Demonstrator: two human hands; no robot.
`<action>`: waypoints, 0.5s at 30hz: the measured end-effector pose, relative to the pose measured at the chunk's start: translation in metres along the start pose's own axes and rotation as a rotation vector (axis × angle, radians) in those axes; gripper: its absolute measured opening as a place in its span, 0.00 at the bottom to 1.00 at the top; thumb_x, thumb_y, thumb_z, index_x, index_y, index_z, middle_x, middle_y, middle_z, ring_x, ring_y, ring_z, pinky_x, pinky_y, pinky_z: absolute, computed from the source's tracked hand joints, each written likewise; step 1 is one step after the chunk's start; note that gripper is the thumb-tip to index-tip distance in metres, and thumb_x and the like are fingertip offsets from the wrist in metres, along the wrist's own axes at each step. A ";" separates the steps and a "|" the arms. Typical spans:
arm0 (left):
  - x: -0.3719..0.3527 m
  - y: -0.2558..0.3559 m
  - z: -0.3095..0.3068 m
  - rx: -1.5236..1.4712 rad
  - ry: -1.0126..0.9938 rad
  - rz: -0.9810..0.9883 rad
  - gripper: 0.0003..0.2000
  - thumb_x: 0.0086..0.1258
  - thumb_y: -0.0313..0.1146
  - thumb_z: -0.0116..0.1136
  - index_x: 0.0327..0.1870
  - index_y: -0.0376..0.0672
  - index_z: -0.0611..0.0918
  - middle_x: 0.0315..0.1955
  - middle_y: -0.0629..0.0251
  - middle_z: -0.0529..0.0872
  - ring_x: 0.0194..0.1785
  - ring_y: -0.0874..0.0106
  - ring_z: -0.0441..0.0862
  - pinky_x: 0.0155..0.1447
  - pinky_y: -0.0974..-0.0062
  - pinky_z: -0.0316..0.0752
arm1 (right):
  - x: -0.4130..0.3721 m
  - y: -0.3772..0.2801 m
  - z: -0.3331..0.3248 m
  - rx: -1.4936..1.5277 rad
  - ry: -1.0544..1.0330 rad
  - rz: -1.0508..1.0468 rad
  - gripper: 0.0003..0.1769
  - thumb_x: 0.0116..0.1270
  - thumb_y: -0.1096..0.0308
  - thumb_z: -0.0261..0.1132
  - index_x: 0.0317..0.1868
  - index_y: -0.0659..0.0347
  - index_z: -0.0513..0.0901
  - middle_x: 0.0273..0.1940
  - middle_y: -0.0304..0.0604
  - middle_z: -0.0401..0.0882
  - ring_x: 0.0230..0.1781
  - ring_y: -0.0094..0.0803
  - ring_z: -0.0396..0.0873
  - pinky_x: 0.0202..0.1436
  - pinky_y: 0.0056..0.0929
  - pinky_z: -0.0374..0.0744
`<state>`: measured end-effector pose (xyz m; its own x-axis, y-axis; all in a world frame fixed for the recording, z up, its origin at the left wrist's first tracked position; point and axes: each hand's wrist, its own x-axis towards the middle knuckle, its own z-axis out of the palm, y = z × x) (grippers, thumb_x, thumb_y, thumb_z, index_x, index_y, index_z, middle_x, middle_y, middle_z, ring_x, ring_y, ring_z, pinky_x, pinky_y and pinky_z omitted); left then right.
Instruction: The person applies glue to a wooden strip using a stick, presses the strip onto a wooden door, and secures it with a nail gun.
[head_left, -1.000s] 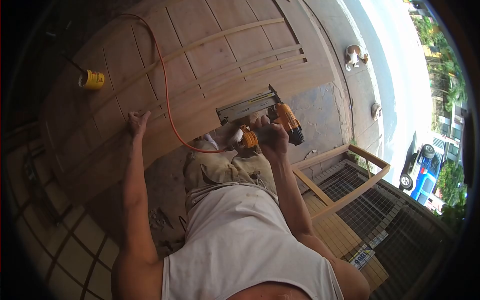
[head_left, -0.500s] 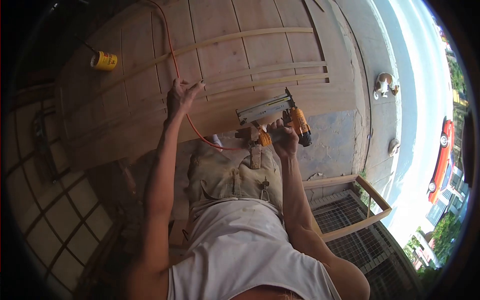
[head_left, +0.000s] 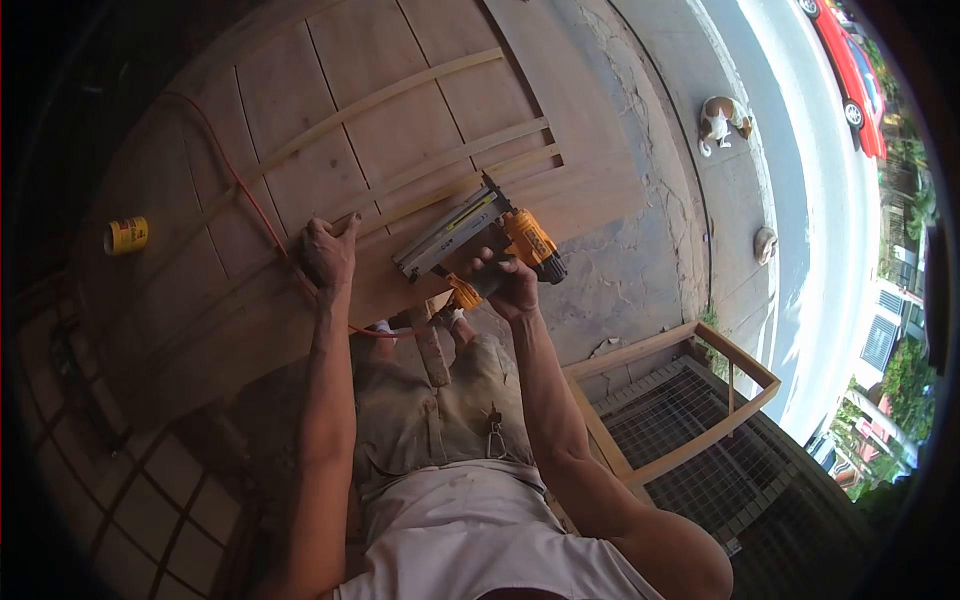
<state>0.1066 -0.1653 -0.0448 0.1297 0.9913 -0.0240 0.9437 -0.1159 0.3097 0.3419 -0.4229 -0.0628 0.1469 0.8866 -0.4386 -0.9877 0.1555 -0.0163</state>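
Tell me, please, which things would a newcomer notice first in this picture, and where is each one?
The eye would probably fall first on the orange-and-black nail gun in the right hand, at the near edge of the wooden panel. Next is the orange hose, which runs across the panel near the left hand. Off to the right, the red car beyond the bright road also stands out.

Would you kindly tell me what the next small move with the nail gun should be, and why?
I'd probably settle the nail gun squarely on the nearest wooden strip: the right grip holds it with one end at that strip, contact unclear, while the left grip rests on the panel farther along.
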 end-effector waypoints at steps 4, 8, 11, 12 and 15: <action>-0.008 -0.015 0.020 -0.034 0.080 0.098 0.26 0.67 0.56 0.82 0.41 0.42 0.82 0.40 0.53 0.86 0.47 0.48 0.86 0.53 0.48 0.81 | 0.003 -0.044 -0.005 -0.007 0.040 -0.096 0.24 0.67 0.72 0.69 0.64 0.64 0.83 0.58 0.45 0.89 0.62 0.47 0.87 0.81 0.52 0.77; -0.016 -0.006 0.005 -0.101 0.070 0.071 0.24 0.68 0.52 0.82 0.42 0.41 0.81 0.42 0.53 0.85 0.47 0.49 0.85 0.54 0.49 0.80 | 0.005 -0.065 -0.028 0.003 0.029 -0.136 0.23 0.68 0.71 0.70 0.63 0.64 0.87 0.63 0.46 0.90 0.65 0.46 0.86 0.82 0.52 0.75; -0.022 -0.004 -0.038 -0.146 0.204 0.161 0.20 0.72 0.46 0.79 0.50 0.43 0.82 0.48 0.55 0.86 0.54 0.51 0.85 0.60 0.52 0.79 | 0.003 -0.067 -0.017 -0.055 0.009 -0.150 0.22 0.68 0.72 0.70 0.62 0.63 0.90 0.65 0.46 0.90 0.65 0.45 0.85 0.83 0.53 0.74; -0.028 -0.010 -0.052 -0.135 0.281 0.164 0.19 0.74 0.44 0.77 0.53 0.43 0.82 0.50 0.55 0.87 0.56 0.51 0.84 0.62 0.52 0.79 | 0.002 -0.068 -0.020 -0.027 0.022 -0.138 0.24 0.67 0.72 0.70 0.64 0.63 0.89 0.65 0.47 0.89 0.65 0.45 0.85 0.83 0.53 0.74; -0.048 -0.082 -0.055 -0.003 0.240 0.011 0.24 0.75 0.42 0.76 0.65 0.44 0.81 0.61 0.54 0.85 0.65 0.50 0.83 0.68 0.52 0.78 | -0.004 -0.073 -0.025 0.055 0.042 -0.132 0.29 0.67 0.75 0.70 0.71 0.61 0.85 0.65 0.47 0.87 0.65 0.44 0.84 0.83 0.52 0.74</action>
<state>0.0065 -0.1998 -0.0170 0.0634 0.9765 0.2061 0.9418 -0.1269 0.3114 0.4116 -0.4487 -0.0822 0.2720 0.8378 -0.4734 -0.9552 0.2946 -0.0277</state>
